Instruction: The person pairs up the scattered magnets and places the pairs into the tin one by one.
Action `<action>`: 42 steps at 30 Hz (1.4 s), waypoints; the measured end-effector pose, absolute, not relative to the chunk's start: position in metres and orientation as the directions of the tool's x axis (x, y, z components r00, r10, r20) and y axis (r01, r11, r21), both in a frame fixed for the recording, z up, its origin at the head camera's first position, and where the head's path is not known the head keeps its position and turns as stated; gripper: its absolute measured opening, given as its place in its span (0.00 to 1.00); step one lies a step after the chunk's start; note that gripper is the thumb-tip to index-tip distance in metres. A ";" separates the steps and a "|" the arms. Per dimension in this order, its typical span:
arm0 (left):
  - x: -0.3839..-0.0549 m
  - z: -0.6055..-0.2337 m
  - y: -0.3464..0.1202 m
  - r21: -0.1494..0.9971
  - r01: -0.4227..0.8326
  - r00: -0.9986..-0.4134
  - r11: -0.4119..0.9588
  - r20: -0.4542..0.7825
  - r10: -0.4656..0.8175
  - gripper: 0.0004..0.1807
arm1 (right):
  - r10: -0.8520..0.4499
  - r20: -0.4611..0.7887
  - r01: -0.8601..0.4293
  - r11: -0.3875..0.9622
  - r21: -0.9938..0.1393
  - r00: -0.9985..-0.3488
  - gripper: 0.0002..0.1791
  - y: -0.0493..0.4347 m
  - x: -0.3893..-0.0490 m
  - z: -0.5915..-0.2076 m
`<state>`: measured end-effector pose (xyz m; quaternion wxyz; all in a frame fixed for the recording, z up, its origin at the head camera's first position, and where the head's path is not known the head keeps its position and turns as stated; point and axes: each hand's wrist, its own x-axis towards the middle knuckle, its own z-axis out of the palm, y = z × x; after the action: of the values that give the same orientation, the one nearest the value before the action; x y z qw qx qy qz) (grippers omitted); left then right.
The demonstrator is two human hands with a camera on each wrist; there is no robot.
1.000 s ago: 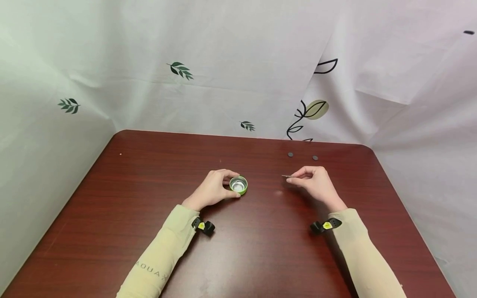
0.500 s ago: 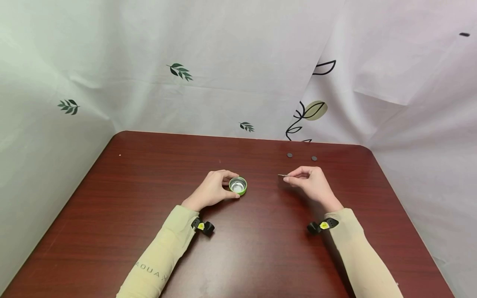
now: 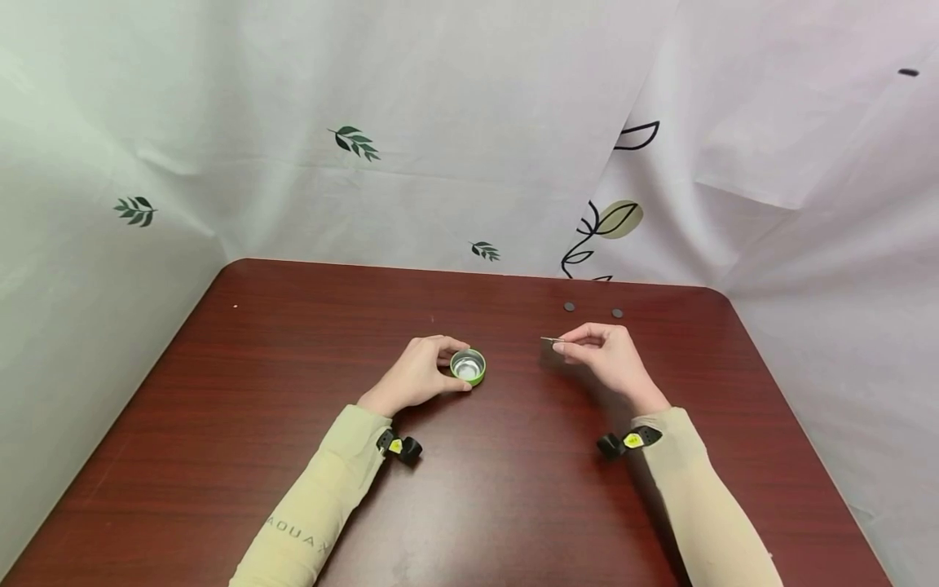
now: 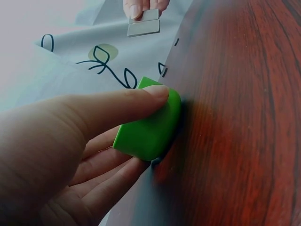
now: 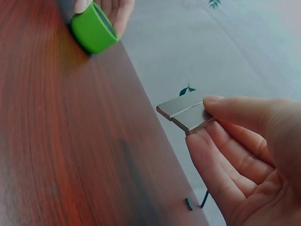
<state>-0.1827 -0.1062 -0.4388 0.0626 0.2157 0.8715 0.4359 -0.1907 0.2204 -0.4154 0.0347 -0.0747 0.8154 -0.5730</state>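
Note:
My left hand holds a small round green container by its sides, thumb on the near side. Its silvery inside faces up, and it stands on the table; in the left wrist view its green wall shows under the thumb. To the right, my right hand pinches two flat, silvery rectangular bars that lie edge to edge, slightly offset. They look like metal or magnets; I cannot tell which. The right hand is held above the table, apart from the container.
Two small dark discs lie near the back edge of the reddish-brown table, beyond the right hand. A tiny white speck sits at the back left. Pale patterned cloth hangs behind and beside the table.
My right hand has moved a little to the left with the silvery bars, bringing them slightly nearer the container. The left hand and the green container have stayed in place.

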 end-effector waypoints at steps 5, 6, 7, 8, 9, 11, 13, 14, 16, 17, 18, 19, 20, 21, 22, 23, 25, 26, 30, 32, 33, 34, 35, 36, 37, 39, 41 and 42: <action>-0.183 -0.439 -0.106 0.789 0.323 -0.898 0.523 0.081 0.432 0.32 | -0.175 0.015 -0.069 0.307 -0.949 -0.984 0.14 0.215 -0.190 -0.412; -0.183 -0.439 -0.106 0.789 0.323 -0.898 0.523 0.081 0.432 0.32 | -0.176 0.017 -0.070 0.304 -0.950 -0.984 0.15 0.214 -0.191 -0.413; -0.183 -0.440 -0.106 0.788 0.323 -0.898 0.524 0.081 0.433 0.32 | -0.176 0.018 -0.071 0.301 -0.951 -0.984 0.15 0.213 -0.191 -0.413; -0.183 -0.440 -0.106 0.788 0.323 -0.898 0.524 0.081 0.433 0.32 | -0.175 0.021 -0.073 0.295 -0.953 -0.984 0.15 0.211 -0.191 -0.413; -0.184 -0.440 -0.106 0.789 0.324 -0.898 0.522 0.081 0.433 0.32 | -0.178 0.025 -0.077 0.291 -0.954 -0.984 0.15 0.210 -0.191 -0.413; -0.183 -0.440 -0.106 0.789 0.324 -0.898 0.523 0.082 0.433 0.32 | -0.179 0.033 -0.084 0.285 -0.955 -0.983 0.14 0.208 -0.192 -0.413; -0.183 -0.439 -0.106 0.785 0.323 -0.899 0.528 0.080 0.431 0.32 | -0.179 0.037 -0.087 0.281 -0.956 -0.983 0.13 0.205 -0.192 -0.413; -0.183 -0.439 -0.106 0.785 0.323 -0.899 0.529 0.079 0.431 0.32 | -0.180 0.038 -0.088 0.282 -0.955 -0.983 0.13 0.204 -0.192 -0.412; -0.183 -0.439 -0.106 0.783 0.320 -0.900 0.533 0.076 0.429 0.32 | -0.184 0.040 -0.092 0.285 -0.954 -0.982 0.12 0.202 -0.192 -0.411; -0.183 -0.438 -0.106 0.783 0.320 -0.900 0.534 0.075 0.429 0.32 | -0.188 0.042 -0.096 0.286 -0.953 -0.981 0.12 0.201 -0.192 -0.411; -0.183 -0.438 -0.106 0.783 0.320 -0.900 0.534 0.074 0.429 0.32 | -0.189 0.043 -0.096 0.286 -0.953 -0.981 0.12 0.200 -0.192 -0.410; -0.183 -0.438 -0.106 0.782 0.320 -0.900 0.534 0.075 0.430 0.32 | -0.190 0.042 -0.096 0.285 -0.954 -0.981 0.12 0.199 -0.192 -0.410; -0.183 -0.439 -0.106 0.783 0.320 -0.900 0.534 0.075 0.430 0.32 | -0.192 0.043 -0.097 0.283 -0.954 -0.981 0.12 0.197 -0.192 -0.410; -0.183 -0.439 -0.106 0.783 0.320 -0.900 0.534 0.075 0.429 0.32 | -0.196 0.045 -0.100 0.280 -0.955 -0.980 0.11 0.196 -0.191 -0.409; -0.183 -0.439 -0.106 0.782 0.320 -0.900 0.534 0.075 0.429 0.32 | -0.199 0.045 -0.101 0.278 -0.955 -0.979 0.12 0.195 -0.191 -0.409; -0.183 -0.439 -0.106 0.782 0.320 -0.900 0.535 0.075 0.429 0.32 | -0.198 0.045 -0.099 0.274 -0.957 -0.979 0.11 0.194 -0.191 -0.409; -0.183 -0.439 -0.106 0.782 0.321 -0.900 0.534 0.076 0.430 0.32 | -0.197 0.040 -0.093 0.266 -0.960 -0.980 0.11 0.191 -0.192 -0.409; -0.183 -0.439 -0.106 0.782 0.320 -0.900 0.535 0.074 0.430 0.32 | -0.198 0.039 -0.091 0.262 -0.961 -0.979 0.11 0.190 -0.192 -0.409; -0.183 -0.439 -0.106 0.782 0.320 -0.899 0.534 0.073 0.431 0.32 | -0.199 0.031 -0.083 0.259 -0.962 -0.980 0.11 0.187 -0.193 -0.410; -0.183 -0.438 -0.106 0.783 0.316 -0.900 0.536 0.070 0.430 0.32 | -0.202 0.032 -0.084 0.254 -0.964 -0.979 0.11 0.185 -0.193 -0.411; -0.183 -0.439 -0.106 0.783 0.316 -0.900 0.535 0.070 0.429 0.32 | -0.206 0.034 -0.087 0.251 -0.964 -0.978 0.11 0.184 -0.194 -0.411; -0.183 -0.439 -0.106 0.783 0.317 -0.901 0.535 0.071 0.429 0.32 | -0.207 0.037 -0.088 0.246 -0.965 -0.978 0.11 0.183 -0.194 -0.411; -0.183 -0.439 -0.107 0.782 0.318 -0.901 0.536 0.073 0.428 0.32 | -0.210 0.039 -0.090 0.238 -0.967 -0.977 0.11 0.182 -0.194 -0.411; -0.183 -0.439 -0.107 0.781 0.319 -0.901 0.536 0.074 0.428 0.32 | -0.213 0.041 -0.091 0.234 -0.968 -0.976 0.11 0.180 -0.194 -0.411; -0.183 -0.440 -0.107 0.780 0.321 -0.900 0.536 0.077 0.428 0.32 | -0.214 0.041 -0.091 0.228 -0.969 -0.976 0.12 0.179 -0.194 -0.411; -0.183 -0.440 -0.107 0.780 0.323 -0.900 0.536 0.079 0.429 0.32 | -0.214 0.043 -0.093 0.226 -0.970 -0.976 0.12 0.177 -0.193 -0.411; -0.183 -0.440 -0.107 0.780 0.324 -0.899 0.535 0.079 0.430 0.32 | -0.219 0.043 -0.094 0.228 -0.969 -0.975 0.12 0.175 -0.193 -0.411; -0.183 -0.440 -0.107 0.781 0.324 -0.899 0.534 0.078 0.430 0.32 | -0.220 0.042 -0.094 0.231 -0.968 -0.975 0.12 0.174 -0.194 -0.412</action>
<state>-0.1833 -0.1068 -0.4404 0.0618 0.2157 0.8737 0.4316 -0.1937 0.1739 -0.4118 0.0515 -0.1004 0.7827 -0.6120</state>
